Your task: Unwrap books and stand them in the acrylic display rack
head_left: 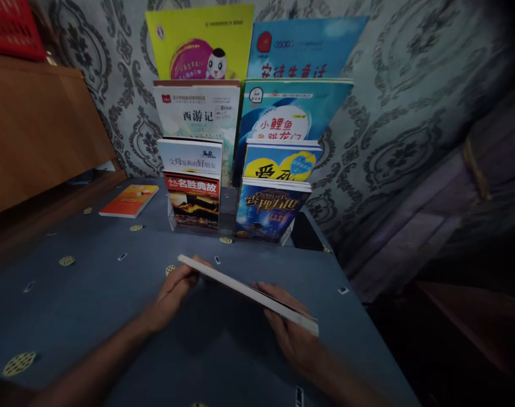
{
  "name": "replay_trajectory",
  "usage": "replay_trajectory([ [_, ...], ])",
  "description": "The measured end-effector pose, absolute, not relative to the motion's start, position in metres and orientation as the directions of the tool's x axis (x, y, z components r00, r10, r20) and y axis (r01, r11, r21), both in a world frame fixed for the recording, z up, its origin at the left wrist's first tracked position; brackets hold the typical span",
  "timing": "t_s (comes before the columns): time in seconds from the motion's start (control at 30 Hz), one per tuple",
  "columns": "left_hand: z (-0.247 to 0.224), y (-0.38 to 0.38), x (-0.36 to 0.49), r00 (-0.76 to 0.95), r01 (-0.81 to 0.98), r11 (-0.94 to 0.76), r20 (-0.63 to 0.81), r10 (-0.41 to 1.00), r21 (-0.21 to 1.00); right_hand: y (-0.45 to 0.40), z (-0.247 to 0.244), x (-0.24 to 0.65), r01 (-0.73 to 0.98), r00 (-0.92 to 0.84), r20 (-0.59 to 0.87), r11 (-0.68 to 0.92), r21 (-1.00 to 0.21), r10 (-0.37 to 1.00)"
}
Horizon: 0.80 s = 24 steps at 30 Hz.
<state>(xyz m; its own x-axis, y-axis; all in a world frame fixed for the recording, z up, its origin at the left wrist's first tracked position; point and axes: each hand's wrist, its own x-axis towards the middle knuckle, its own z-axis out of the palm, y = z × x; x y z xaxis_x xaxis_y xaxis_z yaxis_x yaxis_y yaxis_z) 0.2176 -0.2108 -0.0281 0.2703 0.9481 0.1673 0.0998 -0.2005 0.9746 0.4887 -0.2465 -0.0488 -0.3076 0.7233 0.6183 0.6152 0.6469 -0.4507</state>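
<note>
A thin book (249,293) is held edge-on above the blue tabletop, tilted down to the right; its cover is hardly visible. My left hand (176,291) grips its left end, and my right hand (289,325) grips it near the right end, fingers on both sides. Beyond the book stands a clear rack (228,221) with books in stepped rows. At the front of the rack are a red and black book (194,204) on the left and a dark blue book (269,212) on the right.
An orange book (130,201) lies flat on the blue tabletop (91,294) at the left, near a wooden cabinet (37,130). A dark flat object (307,230) lies right of the rack. Patterned wall behind; purple cloth (414,220) hangs at the right.
</note>
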Motion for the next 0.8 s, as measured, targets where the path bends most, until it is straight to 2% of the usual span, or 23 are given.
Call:
replay_trajectory([
  [0.2, -0.030, -0.207, 0.210, 0.344, 0.304, -0.396, 0.287, 0.894, 0.867, -0.246, -0.057, 0.488, 0.625, -0.181, 0.699, 0.629, -0.462, 0.692],
  [0.37, -0.031, -0.204, 0.214, 0.328, 0.418, -0.509, 0.398, 0.857, 0.752, -0.245, -0.053, 0.486, 0.629, -0.167, 0.723, 0.637, -0.445, 0.670],
  [0.63, -0.033, -0.209, 0.222, 0.305, 0.379, -0.501, 0.406, 0.862, 0.778, -0.244, -0.050, 0.484, 0.654, -0.182, 0.778, 0.665, -0.361, 0.601],
  [0.8, -0.032, -0.210, 0.228, 0.261, 0.372, -0.477, 0.403, 0.877, 0.796, -0.242, -0.051, 0.483, 0.660, -0.172, 0.753, 0.642, -0.390, 0.635],
])
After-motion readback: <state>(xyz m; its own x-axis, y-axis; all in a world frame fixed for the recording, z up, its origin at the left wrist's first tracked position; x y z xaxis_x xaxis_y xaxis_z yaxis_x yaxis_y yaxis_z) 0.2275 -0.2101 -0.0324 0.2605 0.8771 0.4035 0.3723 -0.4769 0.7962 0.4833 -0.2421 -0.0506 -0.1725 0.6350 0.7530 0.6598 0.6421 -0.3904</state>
